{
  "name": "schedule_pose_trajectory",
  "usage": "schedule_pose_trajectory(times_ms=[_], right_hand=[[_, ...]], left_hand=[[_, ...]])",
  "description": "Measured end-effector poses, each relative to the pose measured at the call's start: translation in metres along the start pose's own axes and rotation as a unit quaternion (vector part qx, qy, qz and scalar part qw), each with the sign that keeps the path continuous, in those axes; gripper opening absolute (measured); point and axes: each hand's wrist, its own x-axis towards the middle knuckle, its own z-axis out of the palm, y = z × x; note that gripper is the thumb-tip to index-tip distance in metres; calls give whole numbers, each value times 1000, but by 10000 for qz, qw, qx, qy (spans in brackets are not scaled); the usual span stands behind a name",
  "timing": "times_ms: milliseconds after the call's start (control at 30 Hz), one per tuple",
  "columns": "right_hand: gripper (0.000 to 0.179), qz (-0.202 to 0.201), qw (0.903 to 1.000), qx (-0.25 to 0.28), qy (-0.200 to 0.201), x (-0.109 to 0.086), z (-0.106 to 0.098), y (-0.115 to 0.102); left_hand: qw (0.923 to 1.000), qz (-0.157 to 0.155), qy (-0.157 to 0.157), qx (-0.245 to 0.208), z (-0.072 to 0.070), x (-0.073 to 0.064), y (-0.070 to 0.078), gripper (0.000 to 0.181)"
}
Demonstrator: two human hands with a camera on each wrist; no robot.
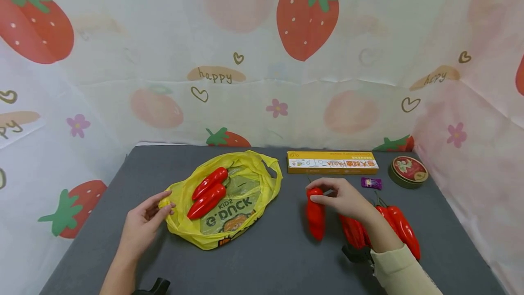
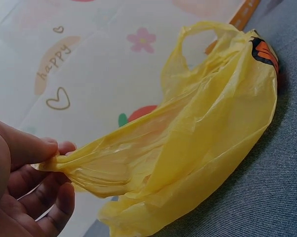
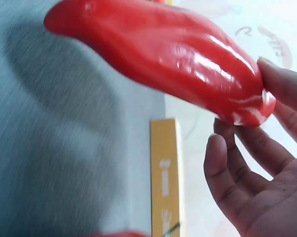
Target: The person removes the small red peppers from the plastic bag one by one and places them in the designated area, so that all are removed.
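A yellow plastic bag [image 1: 186, 229] lies spread on the dark table, with two red peppers [image 1: 206, 200] on it. My left hand [image 1: 143, 222] pinches the bag's left edge; in the left wrist view, thumb and fingers draw the yellow film [image 2: 188, 143] to a point. To the right of the bag, my right hand [image 1: 344, 199] holds another red pepper [image 1: 316, 220] by its stem end, tip hanging down. The right wrist view shows this glossy pepper [image 3: 173, 54] between thumb and fingers, above the table surface. More red peppers [image 1: 403, 229] lie beneath and beside my right forearm, partly hidden.
Along the back of the table lies a yellow pasta box [image 1: 332, 163]. A round tin [image 1: 408, 172] stands at the back right, with a small purple packet [image 1: 371, 183] left of it. A cloth printed with strawberries [image 1: 309, 17] hangs behind the table.
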Motion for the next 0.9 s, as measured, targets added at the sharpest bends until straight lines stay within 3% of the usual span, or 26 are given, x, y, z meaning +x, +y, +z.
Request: schedule_pose_trajectory(times_ms=[500, 767, 900], right_hand=[[30, 328, 9920, -1205, -167, -26, -18, 31], [25, 17, 9893, -1455, -51, -29, -14, 38], [24, 234, 9882, -1515, 46, -31, -9, 44]], left_hand=[[9999, 24, -42, -148, 0, 1, -1, 41], [9999, -97, -46, -72, -1, 0, 2, 41], [10000, -72, -42, -52, -1, 1, 1, 41]])
